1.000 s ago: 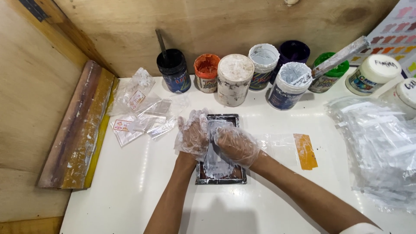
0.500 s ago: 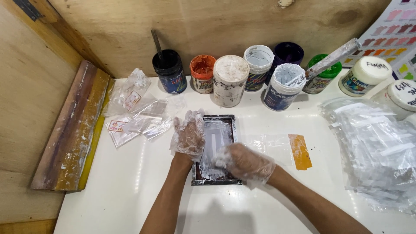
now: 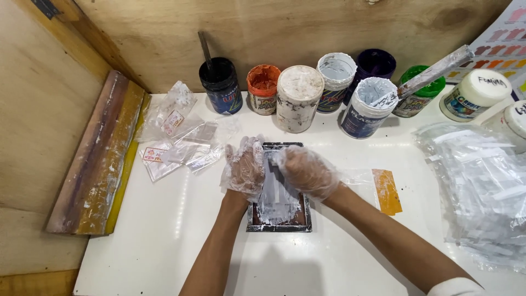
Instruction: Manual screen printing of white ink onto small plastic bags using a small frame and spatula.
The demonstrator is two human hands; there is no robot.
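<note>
A small screen-printing frame (image 3: 278, 189) is being pressed flat on the white desk (image 3: 164, 241) beneath both grips: left hand (image 3: 244, 167) and right hand (image 3: 307, 172), gloved, open-palmed, grasping nothing; even pressure is being advised.

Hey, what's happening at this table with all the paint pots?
A person in thin clear plastic gloves has both hands on a small dark frame smeared with whitish ink, lying flat on the white table. The left hand rests on the frame's left edge; the right hand is over its upper right part. Behind stands a row of ink jars, some open. Small clear bags lie to the left, a bigger pile of clear bags to the right, and a wooden squeegee at the table's left edge.
</note>
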